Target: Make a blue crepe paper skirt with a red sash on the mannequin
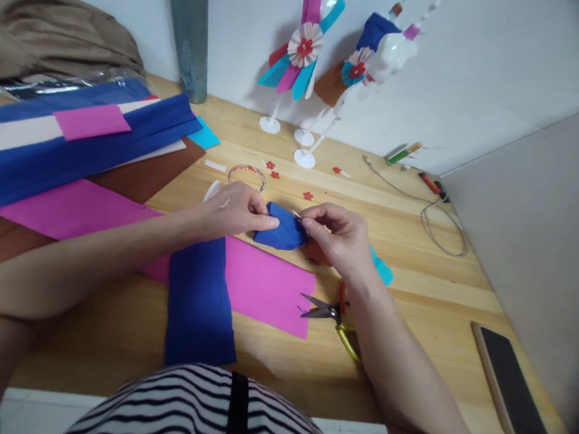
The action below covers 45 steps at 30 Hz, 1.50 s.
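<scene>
Between my hands is a small folded piece of blue crepe paper (282,230). My left hand (237,211) is closed on its left edge, the thumb lying on top. At the right edge my right hand (341,236) pinches a thin, light strip (296,215), whose kind is hard to make out. Some brown paper (317,253) shows partly under my right hand. Below my hands, a longer blue crepe strip (200,303) lies across a magenta sheet (269,282). Scissors (331,312) with red and yellow handles rest beside my right forearm, blades apart.
Decorated white stands (304,156) are at the wall, near a tall bottle (190,42). Layered coloured paper (88,161) covers the left side. A clear ring (248,168) and several red flowers (308,196) lie behind my hands. A phone (511,385) and cable (432,221) are at right.
</scene>
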Each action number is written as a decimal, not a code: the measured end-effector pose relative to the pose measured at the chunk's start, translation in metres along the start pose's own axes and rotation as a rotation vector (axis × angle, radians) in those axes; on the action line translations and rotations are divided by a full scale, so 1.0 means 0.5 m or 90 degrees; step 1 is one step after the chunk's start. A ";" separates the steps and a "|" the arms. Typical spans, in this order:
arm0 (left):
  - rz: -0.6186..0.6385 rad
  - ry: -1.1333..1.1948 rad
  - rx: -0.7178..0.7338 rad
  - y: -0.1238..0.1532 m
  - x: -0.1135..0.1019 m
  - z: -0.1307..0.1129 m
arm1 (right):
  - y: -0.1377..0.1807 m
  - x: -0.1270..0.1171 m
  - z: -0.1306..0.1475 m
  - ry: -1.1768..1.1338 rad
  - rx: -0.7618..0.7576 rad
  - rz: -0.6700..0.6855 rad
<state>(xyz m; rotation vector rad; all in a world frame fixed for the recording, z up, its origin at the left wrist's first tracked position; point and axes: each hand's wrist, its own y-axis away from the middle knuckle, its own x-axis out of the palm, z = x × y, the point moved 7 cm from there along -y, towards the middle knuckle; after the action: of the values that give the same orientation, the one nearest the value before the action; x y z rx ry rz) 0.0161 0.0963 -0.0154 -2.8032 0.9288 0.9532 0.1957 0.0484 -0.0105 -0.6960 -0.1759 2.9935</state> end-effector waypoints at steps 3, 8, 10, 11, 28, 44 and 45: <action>-0.013 0.059 0.001 -0.002 0.009 0.007 | 0.000 0.000 0.002 0.000 0.004 -0.003; -0.059 -0.076 0.096 0.015 -0.006 -0.030 | 0.000 0.003 0.008 0.001 0.011 0.001; -0.080 -0.154 0.131 0.022 -0.013 -0.048 | 0.000 0.004 0.009 0.007 0.013 0.004; -0.083 -0.180 0.141 0.025 -0.014 -0.054 | 0.000 0.004 0.010 0.012 0.011 0.006; -0.027 -0.012 -0.015 0.009 -0.012 -0.009 | 0.003 0.005 0.021 0.048 -0.022 0.014; 0.016 0.277 -0.182 0.003 0.024 0.014 | 0.007 0.008 0.022 0.049 -0.019 0.019; 0.025 0.303 -0.190 0.003 0.028 0.016 | 0.007 0.008 0.022 0.049 -0.020 0.019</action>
<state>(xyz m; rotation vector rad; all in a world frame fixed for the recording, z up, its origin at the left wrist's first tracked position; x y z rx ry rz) 0.0198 0.0892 -0.0296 -3.3638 0.9500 0.4567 0.1872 0.0440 -0.0028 -0.8231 -0.2115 2.9911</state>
